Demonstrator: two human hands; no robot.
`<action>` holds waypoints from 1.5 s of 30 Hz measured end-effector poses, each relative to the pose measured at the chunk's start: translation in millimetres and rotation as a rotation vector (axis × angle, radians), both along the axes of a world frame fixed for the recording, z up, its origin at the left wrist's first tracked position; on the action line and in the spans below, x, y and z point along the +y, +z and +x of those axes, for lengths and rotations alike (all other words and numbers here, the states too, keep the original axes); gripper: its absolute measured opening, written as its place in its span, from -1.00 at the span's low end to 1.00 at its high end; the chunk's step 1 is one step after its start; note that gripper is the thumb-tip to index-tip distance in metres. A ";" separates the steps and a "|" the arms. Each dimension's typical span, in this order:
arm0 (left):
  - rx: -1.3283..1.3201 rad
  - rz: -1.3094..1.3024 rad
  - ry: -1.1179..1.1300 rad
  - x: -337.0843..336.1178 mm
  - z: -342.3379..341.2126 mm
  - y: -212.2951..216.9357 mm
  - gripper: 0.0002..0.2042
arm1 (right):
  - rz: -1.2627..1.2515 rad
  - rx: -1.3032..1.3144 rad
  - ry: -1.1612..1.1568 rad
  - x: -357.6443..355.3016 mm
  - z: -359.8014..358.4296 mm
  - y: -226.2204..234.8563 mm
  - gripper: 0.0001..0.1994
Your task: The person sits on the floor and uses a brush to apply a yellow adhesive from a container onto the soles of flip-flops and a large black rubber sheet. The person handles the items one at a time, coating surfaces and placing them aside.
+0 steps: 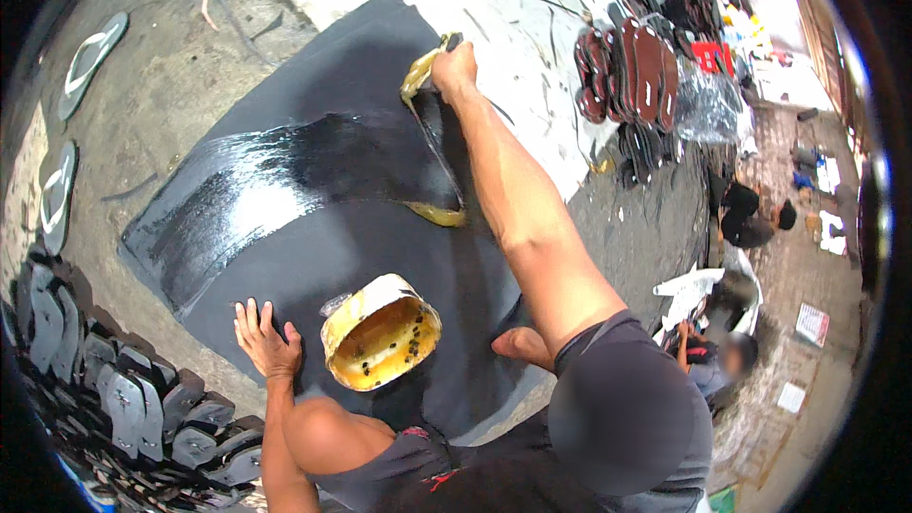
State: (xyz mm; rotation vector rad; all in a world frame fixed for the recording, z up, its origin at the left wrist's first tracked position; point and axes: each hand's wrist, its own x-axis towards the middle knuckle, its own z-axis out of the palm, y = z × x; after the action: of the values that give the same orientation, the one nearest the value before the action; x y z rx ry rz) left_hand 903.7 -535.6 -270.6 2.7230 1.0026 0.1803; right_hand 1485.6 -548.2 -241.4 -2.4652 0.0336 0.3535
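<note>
A large black sheet (328, 76) of rubber-like material lies on the ground in front of me. Across its middle runs a glossy wet band (256, 185). At the sheet's far right edge, my right hand (454, 68) is closed round a yellow-coated tool (419, 76), whose exact kind I cannot make out. A thin strand trails from it down to a yellow smear (437, 216). My left hand (268, 340) rests flat on the sheet's near left part, fingers spread, holding nothing. Right of it sits a white tub (382, 294), its inside coated yellow with dark specks.
Two grey flip-flops (93, 66) with white straps lie at the left. Dark sandal soles (128, 408) are heaped at the lower left, and brown soles (641, 71) are stacked at the upper right. Other people (727, 356) sit at the right. My bare foot (524, 346) is by the sheet.
</note>
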 end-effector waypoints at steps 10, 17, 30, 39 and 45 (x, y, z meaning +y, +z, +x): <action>-0.019 -0.044 0.001 4.9 1.2 8.2 -0.38 | -0.290 -0.131 0.741 82.9 86.0 14.9 -0.57; -0.039 -0.048 0.041 0.0 -2.5 5.8 -0.39 | -0.403 -0.171 1.045 68.3 27.3 26.0 -0.59; -0.060 -0.151 0.119 2.5 -4.6 10.8 -0.41 | -0.024 -0.113 1.397 179.4 -189.1 18.2 -0.72; -0.037 -0.201 0.094 7.4 -4.9 7.7 -0.42 | -0.200 -0.273 2.145 239.0 -268.4 50.6 -0.68; -0.047 -0.138 0.100 -1.6 -9.0 16.6 -0.44 | -0.412 -0.202 2.333 164.0 -130.0 38.8 -0.73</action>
State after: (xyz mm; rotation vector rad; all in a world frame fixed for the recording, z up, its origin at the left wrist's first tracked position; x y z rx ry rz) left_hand 894.7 -537.2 -254.1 2.5358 1.0970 0.1843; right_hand 1355.7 -384.2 -202.6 -1.4774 -2.9756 0.9253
